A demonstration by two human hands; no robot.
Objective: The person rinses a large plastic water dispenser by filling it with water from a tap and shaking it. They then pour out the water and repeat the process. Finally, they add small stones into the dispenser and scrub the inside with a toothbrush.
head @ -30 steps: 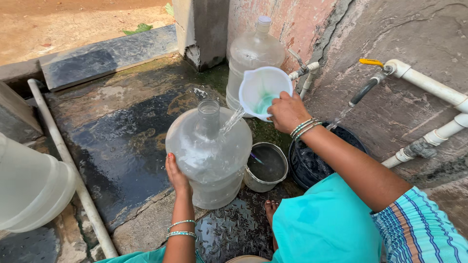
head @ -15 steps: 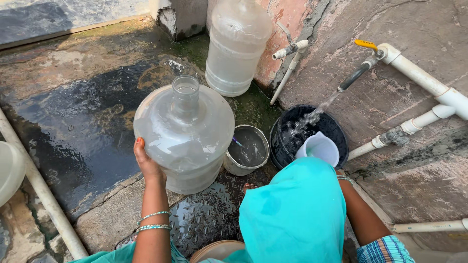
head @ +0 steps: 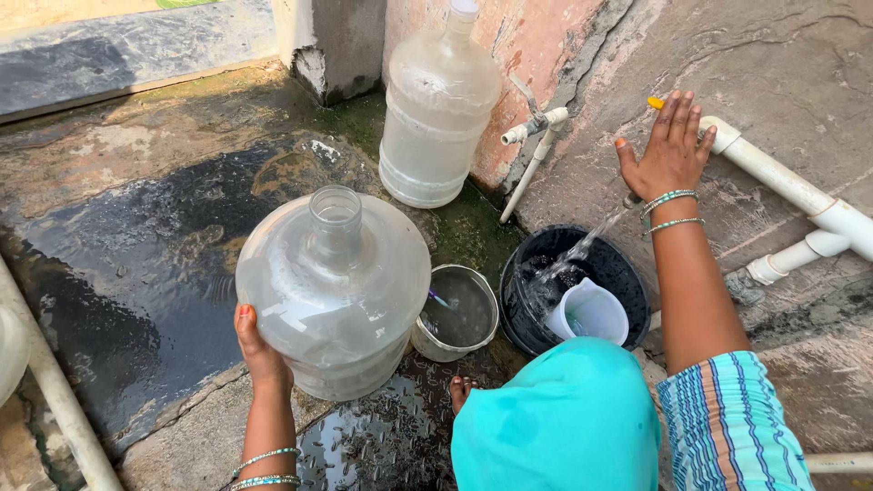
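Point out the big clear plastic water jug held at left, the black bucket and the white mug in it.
Big clear plastic water jug (head: 332, 300), head view, on its rounded shoulder.
Black bucket (head: 627, 273), head view, on its right inner wall.
White mug (head: 589, 314), head view, on its inside.

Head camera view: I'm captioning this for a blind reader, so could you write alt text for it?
A person's left hand steadies a large clear water jug on wet stone, while the right hand rests flat against the wall beside a white pipe. Water streams into a black bucket holding a white jug; a steel pot and a second bottle stand nearby.
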